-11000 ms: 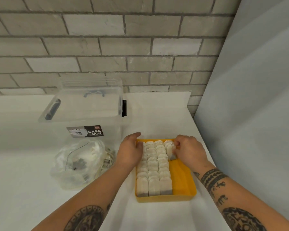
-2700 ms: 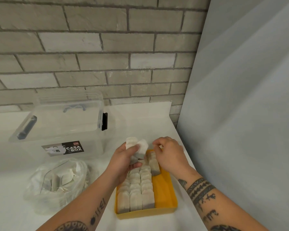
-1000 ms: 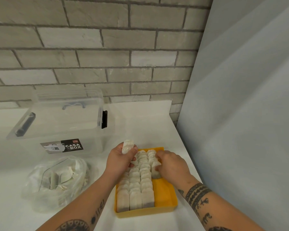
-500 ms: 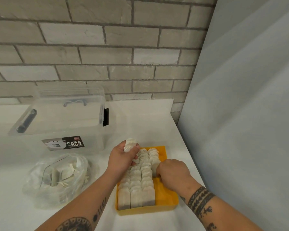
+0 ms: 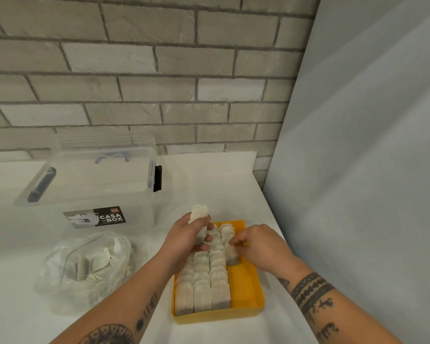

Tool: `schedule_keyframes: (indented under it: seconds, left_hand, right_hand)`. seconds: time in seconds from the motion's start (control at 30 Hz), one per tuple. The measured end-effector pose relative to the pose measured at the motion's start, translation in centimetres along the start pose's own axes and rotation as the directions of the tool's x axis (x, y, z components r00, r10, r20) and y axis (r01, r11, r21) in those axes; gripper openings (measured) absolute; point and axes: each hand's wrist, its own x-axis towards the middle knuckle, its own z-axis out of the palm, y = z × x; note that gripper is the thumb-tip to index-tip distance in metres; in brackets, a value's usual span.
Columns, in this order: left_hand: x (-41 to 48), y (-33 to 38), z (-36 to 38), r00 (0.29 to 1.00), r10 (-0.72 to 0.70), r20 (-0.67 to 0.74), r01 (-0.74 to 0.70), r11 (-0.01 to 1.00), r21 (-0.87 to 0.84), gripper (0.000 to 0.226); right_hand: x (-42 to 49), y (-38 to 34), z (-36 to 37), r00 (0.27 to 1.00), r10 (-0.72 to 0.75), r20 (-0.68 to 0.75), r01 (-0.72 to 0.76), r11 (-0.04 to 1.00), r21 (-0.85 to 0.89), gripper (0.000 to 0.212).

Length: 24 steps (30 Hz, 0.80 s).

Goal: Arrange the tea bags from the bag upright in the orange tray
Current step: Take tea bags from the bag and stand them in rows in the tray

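Tea bags (image 5: pixel 202 297) stand upright in three packed rows that fill the left and middle of the orange tray (image 5: pixel 243 289). The rows run from the near wall of the tray to beneath the fingers of both hands. Layout, largest item first:

1. Brick wall (image 5: pixel 134 70): grey, behind the work area, well beyond the fingers.
2. Grey panel (image 5: pixel 370 157): vertical, to the right of the right-hand fingers.
3. White table (image 5: pixel 221 184): carries every item listed below.
4. Clear storage box (image 5: pixel 92 180): lidded, with a black latch (image 5: pixel 157 178) on its right end and a "CASA BOX" label (image 5: pixel 97 217) on its front. It stands beyond and to the left of the left-hand fingers.
5. Plastic bag (image 5: pixel 60 281): transparent and crumpled, with loose tea bags (image 5: pixel 102 256) inside. It lies well left of the left-hand fingers, nearer the person than the box.
6. Orange tray: a bare strip of floor runs along its right side, on the near side of the right-hand fingers.
7. Left hand (image 5: pixel 186 238): fingers curled, grasping a held tea bag (image 5: pixel 199 212) above the far left corner of the tray. One end of it projects upward past the thumb.
8. Right hand (image 5: pixel 261 244): fingertips (image 5: pixel 233 242) closed in a pinch on the top of a single tea bag (image 5: pixel 231 255). It stands upright directly below them, touching the right-hand row, at the far end of the bare strip.
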Motion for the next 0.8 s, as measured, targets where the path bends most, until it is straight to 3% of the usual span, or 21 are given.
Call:
schedule_keyframes:
  seconds: [0.1,0.2,0.33,0.57,0.8]
  left_hand:
    - [-0.4,0.2,0.9,0.976,-0.127,0.175,0.166,0.96,-0.225,0.032]
    - [-0.7,0.0,2.0,0.966,-0.119,0.229,0.177,0.951,-0.254,0.031]
    - [-1.6,-0.3,3.4,0.977,-0.057,0.205,0.084,0.989,-0.124,0.029]
    - [-2.6,-0.6,4.7,0.997,-0.011,0.081,0.009,1.0,0.028,0.029]
    - [-2.8,-0.8,4.4,0.997,0.031,0.073,-0.04,0.991,0.128,0.024]
  right_hand:
    - [-0.4,-0.3,-1.6,0.998,0.064,-0.01,-0.055,0.918,0.392,0.016]
    - [-1.1,-0.7,-2.1,0.993,0.115,-0.02,-0.074,0.755,0.652,0.016]
    - [-1.7,-0.7,-1.8,0.975,0.208,-0.081,-0.094,0.712,0.696,0.024]
    - [-2.4,-0.1,-1.4,0.966,0.246,-0.079,-0.085,0.591,0.802,0.005]
    - [-2.3,0.2,-1.7,0.954,0.267,-0.139,-0.069,0.642,0.763,0.003]
